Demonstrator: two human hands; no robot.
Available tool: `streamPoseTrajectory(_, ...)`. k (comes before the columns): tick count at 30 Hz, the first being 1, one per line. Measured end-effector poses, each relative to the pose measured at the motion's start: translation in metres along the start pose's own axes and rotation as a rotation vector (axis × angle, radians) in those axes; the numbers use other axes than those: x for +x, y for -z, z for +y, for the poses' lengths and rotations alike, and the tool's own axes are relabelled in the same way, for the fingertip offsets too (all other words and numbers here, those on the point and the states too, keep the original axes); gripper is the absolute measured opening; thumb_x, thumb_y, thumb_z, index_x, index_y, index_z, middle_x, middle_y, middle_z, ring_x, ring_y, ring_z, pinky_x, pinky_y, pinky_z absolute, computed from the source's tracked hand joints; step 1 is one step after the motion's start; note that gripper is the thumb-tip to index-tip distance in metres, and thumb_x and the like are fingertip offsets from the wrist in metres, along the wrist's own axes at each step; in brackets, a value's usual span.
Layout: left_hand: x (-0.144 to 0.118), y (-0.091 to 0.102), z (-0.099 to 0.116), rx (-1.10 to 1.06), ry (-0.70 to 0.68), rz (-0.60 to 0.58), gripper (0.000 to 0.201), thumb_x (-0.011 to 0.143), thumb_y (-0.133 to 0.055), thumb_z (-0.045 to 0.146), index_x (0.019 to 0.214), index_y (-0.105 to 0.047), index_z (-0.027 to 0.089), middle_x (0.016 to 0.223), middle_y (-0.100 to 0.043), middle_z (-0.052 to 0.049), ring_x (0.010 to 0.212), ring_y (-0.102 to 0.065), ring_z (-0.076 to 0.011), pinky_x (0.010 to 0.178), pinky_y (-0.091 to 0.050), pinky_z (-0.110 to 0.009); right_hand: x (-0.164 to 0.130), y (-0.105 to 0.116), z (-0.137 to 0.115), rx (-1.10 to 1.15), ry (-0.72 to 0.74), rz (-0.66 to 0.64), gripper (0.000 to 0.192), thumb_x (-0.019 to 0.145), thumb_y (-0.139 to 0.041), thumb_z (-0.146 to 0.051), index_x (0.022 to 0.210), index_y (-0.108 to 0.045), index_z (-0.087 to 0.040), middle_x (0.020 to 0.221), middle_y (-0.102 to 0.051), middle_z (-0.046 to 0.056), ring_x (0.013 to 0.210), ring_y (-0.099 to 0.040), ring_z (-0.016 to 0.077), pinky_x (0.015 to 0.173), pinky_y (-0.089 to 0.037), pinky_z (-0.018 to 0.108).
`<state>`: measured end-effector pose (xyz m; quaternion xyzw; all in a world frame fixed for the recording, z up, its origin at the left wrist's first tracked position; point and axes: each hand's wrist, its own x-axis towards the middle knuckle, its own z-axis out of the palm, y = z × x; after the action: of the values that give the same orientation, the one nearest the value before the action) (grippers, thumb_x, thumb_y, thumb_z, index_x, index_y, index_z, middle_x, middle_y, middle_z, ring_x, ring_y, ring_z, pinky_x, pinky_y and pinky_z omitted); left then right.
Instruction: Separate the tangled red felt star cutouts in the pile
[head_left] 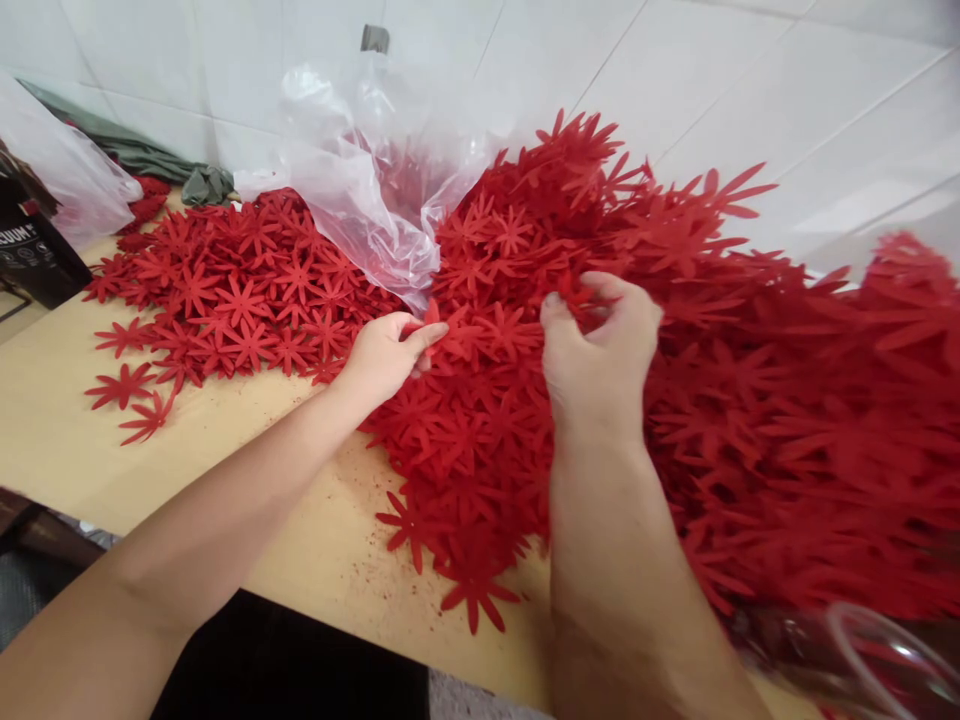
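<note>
Both hands deep in one big heap of red flower cut-outs [637, 380] on a pale wooden table [67, 450]. Left hand [386, 352] at the near-left edge of the heap, thumb and forefinger pressed together on one red flower piece [433, 322]; piece sticking out to the right of the pinch, toward the other hand, petals flat and pointing to all sides, so no clear long axis. Right hand [600, 350] a little to the right of that pinch and higher on the heap, fingers curled and closed on some red petals [577, 295] at the fingertips; how many pieces inside, cannot tell, fingers hiding them.

Between the two grips only more red flowers, packed and overlapping. Left hand nearer to the flat spread layer of flowers [225, 290] lying farther left of its pinch. Right hand nearer to the tall part of the heap, rising behind and to the right of its grip.

Just behind the left pinch, a crumpled clear plastic bag [375, 190], open mouth toward the heap, lower edge touching the flowers. Far left of both grips, a second clear bag [67, 190], a dark box [37, 260] and some grey-green cloth [202, 185] against the white tiled wall [750, 80]. Below the right forearm, at the near-right corner, something transparent and curved [877, 660], blurred. Loose single flowers and red crumbs on the bare table near the forearms.
</note>
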<state>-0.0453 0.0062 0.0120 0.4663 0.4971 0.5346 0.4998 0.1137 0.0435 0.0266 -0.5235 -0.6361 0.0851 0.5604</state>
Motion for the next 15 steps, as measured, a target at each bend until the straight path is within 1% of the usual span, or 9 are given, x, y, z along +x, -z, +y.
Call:
streamPoseTrajectory(3, 0.0, 0.002, -0.001, 0.063, -0.022, 0.009, 0.031, 0.081, -0.055, 0.035, 0.06, -0.04, 0.017, 0.044, -0.038, 0.009, 0.04, -0.036, -0.003, 0.048, -0.029, -0.02, -0.001, 0.006, -0.01, -0.203, -0.021, 0.144, 0.043, 0.065, -0.064, -0.018, 0.106, -0.056, -0.014, 0.118, -0.045, 0.018, 0.118, -0.042, 0.0323, 0.105, -0.027, 0.05)
streamPoseTrajectory(5, -0.002, 0.002, 0.0, 0.081, -0.038, 0.001, 0.033, 0.082, -0.052, 0.038, 0.06, -0.039, 0.017, 0.044, -0.036, 0.009, 0.04, -0.033, -0.0031, 0.048, -0.027, -0.02, -0.005, 0.006, -0.02, -0.234, 0.059, 0.112, 0.05, 0.062, -0.063, -0.014, 0.112, -0.055, -0.014, 0.124, -0.044, 0.018, 0.123, -0.039, 0.0326, 0.107, -0.026, 0.05)
streamPoseTrajectory(6, -0.003, 0.002, 0.001, 0.082, -0.041, -0.007, 0.034, 0.083, -0.051, 0.039, 0.059, -0.038, 0.018, 0.045, -0.035, 0.008, 0.041, -0.032, -0.0033, 0.048, -0.026, -0.021, -0.007, 0.004, -0.024, -0.215, 0.105, 0.065, 0.049, 0.063, -0.062, -0.014, 0.112, -0.055, -0.014, 0.123, -0.047, 0.017, 0.121, -0.041, 0.0315, 0.106, -0.027, 0.05)
streamPoseTrajectory(8, -0.006, 0.002, 0.003, 0.075, -0.044, -0.031, 0.034, 0.084, -0.049, 0.038, 0.06, -0.037, 0.018, 0.046, -0.035, 0.008, 0.041, -0.031, -0.0036, 0.048, -0.024, -0.021, -0.012, -0.001, -0.031, -0.103, 0.145, -0.106, 0.033, 0.071, -0.058, -0.021, 0.104, -0.059, -0.018, 0.111, -0.058, 0.013, 0.109, -0.052, 0.0271, 0.099, -0.036, 0.049)
streamPoseTrajectory(9, -0.007, 0.001, 0.003, 0.073, -0.053, -0.043, 0.034, 0.083, -0.05, 0.039, 0.059, -0.037, 0.018, 0.046, -0.035, 0.008, 0.041, -0.031, -0.0037, 0.047, -0.024, -0.021, -0.015, -0.003, -0.033, -0.027, 0.129, -0.216, 0.024, 0.076, -0.055, -0.027, 0.097, -0.061, -0.02, 0.101, -0.063, 0.01, 0.099, -0.057, 0.024, 0.093, -0.042, 0.047)
streamPoseTrajectory(10, -0.007, 0.001, 0.002, 0.077, -0.067, -0.053, 0.035, 0.083, -0.05, 0.04, 0.059, -0.037, 0.018, 0.046, -0.035, 0.008, 0.042, -0.032, -0.0038, 0.047, -0.024, -0.021, -0.017, -0.005, -0.035, 0.045, 0.095, -0.327, 0.02, 0.079, -0.053, -0.034, 0.089, -0.063, -0.021, 0.09, -0.065, 0.007, 0.088, -0.06, 0.0211, 0.086, -0.046, 0.043)
streamPoseTrajectory(12, -0.007, 0.002, -0.001, 0.112, -0.098, -0.057, 0.039, 0.081, -0.051, 0.046, 0.057, -0.037, 0.018, 0.046, -0.036, 0.008, 0.043, -0.032, -0.0039, 0.047, -0.024, -0.022, -0.02, -0.008, -0.037, 0.158, 0.007, -0.472, 0.028, 0.077, -0.054, -0.047, 0.077, -0.062, -0.021, 0.074, -0.065, 0.004, 0.07, -0.059, 0.0166, 0.071, -0.05, 0.035)
streamPoseTrajectory(13, -0.006, 0.002, -0.003, 0.142, -0.108, -0.048, 0.041, 0.079, -0.052, 0.049, 0.056, -0.036, 0.018, 0.046, -0.036, 0.007, 0.043, -0.031, -0.004, 0.047, -0.023, -0.022, -0.022, -0.008, -0.038, 0.2, -0.029, -0.512, 0.033, 0.074, -0.057, -0.053, 0.074, -0.062, -0.02, 0.07, -0.064, 0.003, 0.066, -0.058, 0.0149, 0.066, -0.049, 0.032)
streamPoseTrajectory(15, -0.004, 0.003, -0.006, 0.199, -0.114, -0.02, 0.044, 0.077, -0.053, 0.051, 0.055, -0.035, 0.018, 0.047, -0.036, 0.007, 0.044, -0.03, -0.0044, 0.048, -0.023, -0.022, -0.023, -0.009, -0.039, 0.273, -0.078, -0.569, 0.039, 0.067, -0.061, -0.059, 0.072, -0.061, -0.02, 0.067, -0.062, 0.002, 0.063, -0.056, 0.0131, 0.061, -0.048, 0.028)
